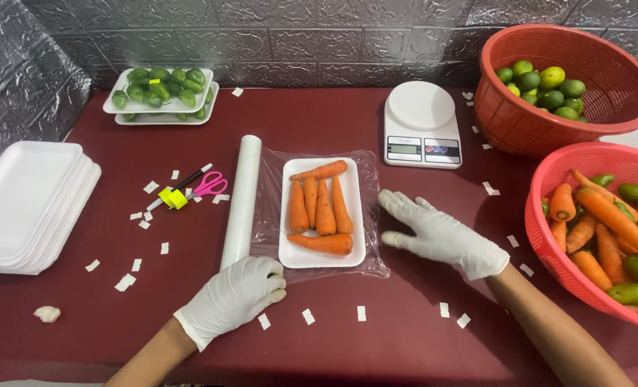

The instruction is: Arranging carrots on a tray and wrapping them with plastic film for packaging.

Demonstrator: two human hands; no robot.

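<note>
A white foam tray [291, 255] holding several carrots [322, 209] lies on a sheet of clear cling film [373, 215] spread on the dark red table. The cling film roll [241, 193] lies just left of the tray. My left hand [239, 292], in a white glove, rests on the near end of the roll with its fingers curled over it. My right hand [434, 231], also gloved, hovers flat with fingers spread just right of the tray, at the film's right edge.
A stack of empty white foam trays [29, 204] sits at the left. Two trays of green fruit [163, 93] stand at the back. Pink scissors [208, 184], a yellow cutter, a kitchen scale [421, 123], two red baskets [548, 129] [548, 236] and scattered paper scraps surround the work.
</note>
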